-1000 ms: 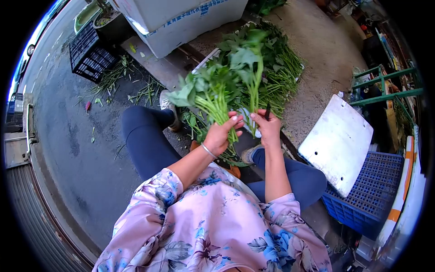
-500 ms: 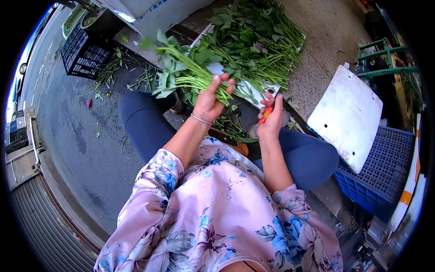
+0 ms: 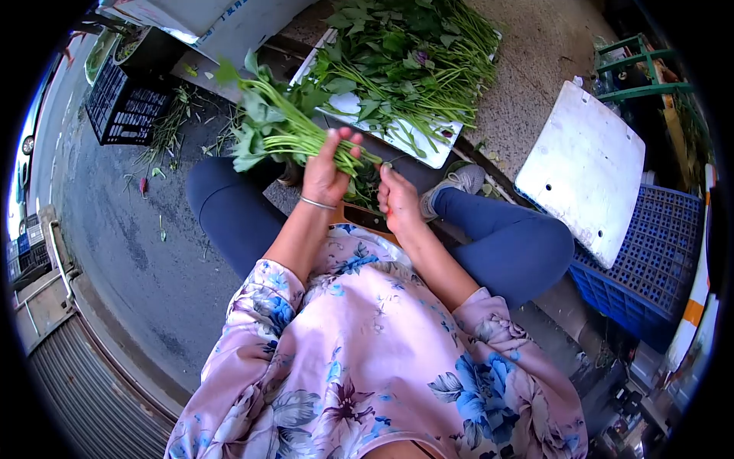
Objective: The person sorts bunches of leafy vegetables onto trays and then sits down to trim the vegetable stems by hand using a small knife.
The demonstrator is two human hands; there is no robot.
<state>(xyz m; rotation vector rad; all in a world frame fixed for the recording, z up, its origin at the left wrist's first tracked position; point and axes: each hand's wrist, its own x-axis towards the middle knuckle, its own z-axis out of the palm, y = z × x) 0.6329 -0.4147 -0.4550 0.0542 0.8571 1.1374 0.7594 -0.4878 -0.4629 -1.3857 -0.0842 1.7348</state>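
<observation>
My left hand (image 3: 326, 177) is wrapped round a bunch of leafy greens (image 3: 294, 134), whose leaves fan out to the upper left and whose cut stem ends point right. Close beside those ends, my right hand (image 3: 398, 197) is closed on a small knife with a red-orange handle; only a speck of red shows between the fingers, and its blade is hard to make out. Beyond both hands, a large heap of the same greens (image 3: 409, 61) lies on a white board (image 3: 428, 155), stems toward me.
A black crate (image 3: 126, 111) stands at the left with stem scraps (image 3: 177, 126) beside it. On the right, a white panel (image 3: 585, 172) leans on a blue crate (image 3: 650, 268). A white box (image 3: 252, 27) is at the back, a green metal frame (image 3: 638, 69) at the far right.
My right hand has moved left to the stem ends and closed more tightly, covering most of the red-orange handle. My left hand, with its bunch, has shifted slightly left and down.
</observation>
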